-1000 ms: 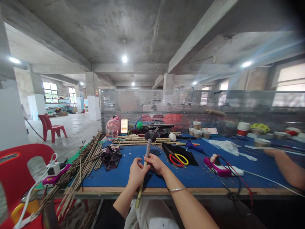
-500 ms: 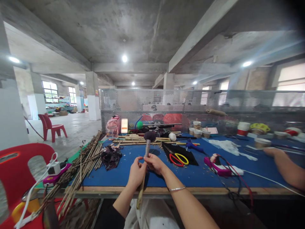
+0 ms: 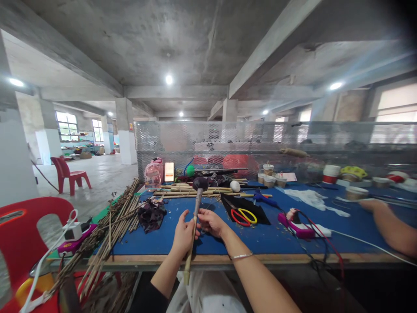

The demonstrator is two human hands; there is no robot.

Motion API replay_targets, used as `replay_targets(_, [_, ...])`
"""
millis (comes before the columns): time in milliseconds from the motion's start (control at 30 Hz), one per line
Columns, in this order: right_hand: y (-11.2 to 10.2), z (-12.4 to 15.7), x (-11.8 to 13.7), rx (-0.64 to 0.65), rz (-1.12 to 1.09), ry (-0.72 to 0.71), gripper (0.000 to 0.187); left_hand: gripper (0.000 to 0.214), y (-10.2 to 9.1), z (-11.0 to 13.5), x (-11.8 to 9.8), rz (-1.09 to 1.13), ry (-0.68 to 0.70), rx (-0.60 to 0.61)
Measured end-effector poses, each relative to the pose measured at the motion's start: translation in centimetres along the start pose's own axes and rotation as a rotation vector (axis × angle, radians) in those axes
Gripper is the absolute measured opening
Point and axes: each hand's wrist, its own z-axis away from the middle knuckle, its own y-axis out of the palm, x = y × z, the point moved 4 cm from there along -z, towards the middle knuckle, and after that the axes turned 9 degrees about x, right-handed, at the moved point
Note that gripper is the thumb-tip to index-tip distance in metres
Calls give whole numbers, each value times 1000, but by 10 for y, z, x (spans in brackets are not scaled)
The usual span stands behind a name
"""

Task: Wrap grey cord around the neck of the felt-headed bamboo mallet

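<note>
Over the table's front edge, my left hand [image 3: 185, 234] is closed around a stick [image 3: 189, 256] with a dark rounded head. Grey wrapping [image 3: 198, 202] covers its upper part, below the dark head [image 3: 200, 183]. The stick stands tilted, its bare lower end hanging towards my lap. Beside it, my right hand [image 3: 212, 224] has its fingers pinched together close to the wrapping's lower end; what they grip is too small to make out. Scissors [image 3: 243, 216] with red and yellow handles lie right of my hands on black cloth [image 3: 263, 214].
Thin sticks [image 3: 120, 217] are piled at the left. Crumpled dark material [image 3: 151, 215], a blue glue gun [image 3: 264, 198] and a purple power strip [image 3: 301, 228] lie on the blue table [image 3: 146, 248]. Another person's arm [image 3: 391, 226] reaches in from the right. A mesh screen [image 3: 182, 139] stands behind.
The stick's head has tipped slightly left and its lower end has shifted left. My hands have moved a little apart, the right fingers now beside the stick.
</note>
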Motion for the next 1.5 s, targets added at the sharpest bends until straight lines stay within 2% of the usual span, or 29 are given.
replay_targets(333, [-2,-1,-1,-6,-1,-7,29,63,0,1,0,-32,28,31])
replay_targets(533, [-2,-1,-2,-12,19,23,32,62,1,1,-1,-37,-10,66])
replay_targets(600, [-3,-2,-3,-25,30,-10,30,59,-1,-1,1,-46,-15,37])
replay_targets(767, [-5,-3,-1,-62,34,-60,30,59,-6,-4,0,-105,104,-72])
replay_targets(967, [0,1,-1,-12,-18,44,38,68,-1,1,1,-11,14,22])
replay_targets(1067, [-2,0,-2,-47,-3,18,37,67,1,0,3,-8,-6,50])
replay_targets(1200, [-6,-3,-3,-97,37,-45,35,60,-3,-7,7,-110,73,-36])
replay_targets(1267, [-8,-4,-3,-113,52,-58,35,63,-3,-11,7,-124,82,-71])
replay_targets(1400, [-10,-4,-2,-130,47,-64,38,70,2,-15,4,3,-25,-41])
replay_targets(1500, [-10,-4,-3,-140,32,-37,39,66,6,-13,2,119,-122,24])
